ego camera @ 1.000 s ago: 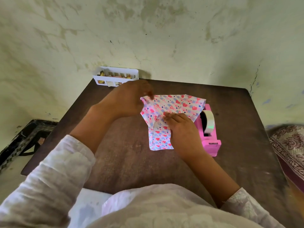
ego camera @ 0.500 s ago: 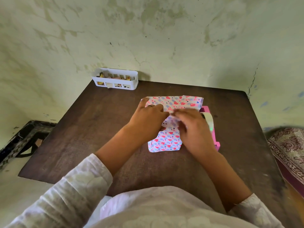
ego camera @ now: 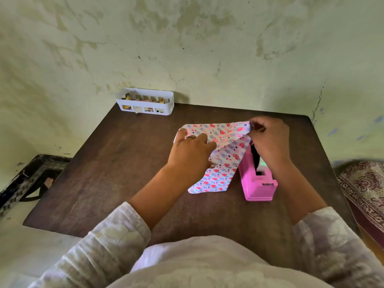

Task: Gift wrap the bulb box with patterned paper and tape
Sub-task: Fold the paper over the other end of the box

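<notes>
Left hand [ego camera: 192, 151] presses flat on heart-patterned pink-and-blue wrapping paper [ego camera: 220, 163] on dark wooden worktop [ego camera: 116, 173]; right hand [ego camera: 270, 140] pinches its far corner beside pink plastic tape dispenser [ego camera: 258, 183].

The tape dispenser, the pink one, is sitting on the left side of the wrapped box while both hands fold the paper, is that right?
Not quite. The head view shows the tape dispenser on the right side of the wrapped box, under the right hand. The rest holds: it is pink, and that hand and the left hand are folding the paper.
</notes>
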The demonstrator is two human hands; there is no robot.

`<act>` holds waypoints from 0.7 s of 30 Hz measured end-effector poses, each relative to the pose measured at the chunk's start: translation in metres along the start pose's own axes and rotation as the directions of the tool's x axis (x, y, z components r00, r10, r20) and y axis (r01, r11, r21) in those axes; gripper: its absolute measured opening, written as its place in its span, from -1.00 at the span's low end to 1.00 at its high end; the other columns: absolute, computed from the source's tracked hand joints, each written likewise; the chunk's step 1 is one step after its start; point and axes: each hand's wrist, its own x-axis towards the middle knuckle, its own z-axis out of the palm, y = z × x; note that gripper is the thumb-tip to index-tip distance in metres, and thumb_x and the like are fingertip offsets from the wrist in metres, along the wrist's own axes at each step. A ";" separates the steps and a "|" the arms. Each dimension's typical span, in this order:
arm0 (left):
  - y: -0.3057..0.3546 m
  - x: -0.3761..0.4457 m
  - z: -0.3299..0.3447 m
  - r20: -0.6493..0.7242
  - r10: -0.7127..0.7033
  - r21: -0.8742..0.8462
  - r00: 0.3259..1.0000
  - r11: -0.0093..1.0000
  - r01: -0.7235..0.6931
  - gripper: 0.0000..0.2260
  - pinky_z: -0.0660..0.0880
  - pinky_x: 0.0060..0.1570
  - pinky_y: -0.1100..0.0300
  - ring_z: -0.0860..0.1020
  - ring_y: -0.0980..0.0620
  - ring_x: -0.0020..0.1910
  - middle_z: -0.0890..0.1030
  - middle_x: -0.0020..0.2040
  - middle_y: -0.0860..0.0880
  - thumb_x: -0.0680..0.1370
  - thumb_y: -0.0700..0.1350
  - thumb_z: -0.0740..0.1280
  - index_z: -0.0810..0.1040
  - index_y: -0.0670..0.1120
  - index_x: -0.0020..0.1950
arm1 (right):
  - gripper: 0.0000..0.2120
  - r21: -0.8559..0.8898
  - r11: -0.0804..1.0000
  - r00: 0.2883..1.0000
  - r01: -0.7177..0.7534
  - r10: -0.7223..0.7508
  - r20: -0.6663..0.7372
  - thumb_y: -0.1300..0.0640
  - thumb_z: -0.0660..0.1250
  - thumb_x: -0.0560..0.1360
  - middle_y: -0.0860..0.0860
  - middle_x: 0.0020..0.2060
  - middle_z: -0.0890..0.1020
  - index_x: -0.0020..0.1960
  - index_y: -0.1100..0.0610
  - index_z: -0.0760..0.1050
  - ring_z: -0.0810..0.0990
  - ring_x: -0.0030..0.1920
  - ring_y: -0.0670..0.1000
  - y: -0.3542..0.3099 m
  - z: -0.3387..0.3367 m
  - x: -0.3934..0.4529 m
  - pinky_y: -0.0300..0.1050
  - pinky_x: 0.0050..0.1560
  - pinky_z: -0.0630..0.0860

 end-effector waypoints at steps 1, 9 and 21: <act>0.001 0.001 -0.001 0.000 -0.004 0.008 1.000 1.000 0.004 -0.57 0.00 0.42 -0.10 0.42 -0.05 0.33 0.41 0.36 0.00 0.58 0.14 0.23 0.30 0.08 0.42 | -0.85 -0.005 1.000 1.000 0.008 -0.008 -0.028 0.21 0.32 0.50 0.04 -0.07 0.68 0.03 0.16 0.63 0.56 -0.17 -0.10 0.002 0.000 0.001 -0.41 -0.27 0.37; 0.001 0.003 -0.001 0.003 0.001 0.052 1.000 0.999 -0.001 -0.57 0.04 0.42 -0.09 0.45 -0.07 0.30 0.41 0.36 -0.02 0.58 0.13 0.22 0.27 0.07 0.43 | -0.73 -0.237 0.842 0.875 0.484 -0.472 0.109 0.42 0.34 0.40 0.13 0.11 0.60 0.04 0.19 0.62 0.53 0.12 0.18 0.011 -0.011 0.002 0.02 0.06 0.50; 0.005 0.001 0.001 -0.025 -0.003 0.082 1.000 0.997 0.005 -0.55 0.10 0.41 -0.06 0.44 -0.06 0.30 0.40 0.37 -0.01 0.58 0.15 0.21 0.26 0.07 0.44 | -0.78 -0.405 0.675 0.786 0.616 -0.562 0.258 0.44 0.46 0.23 0.12 -0.18 0.68 -0.17 0.23 0.65 0.57 -0.14 0.22 0.015 -0.021 -0.009 0.04 -0.16 0.52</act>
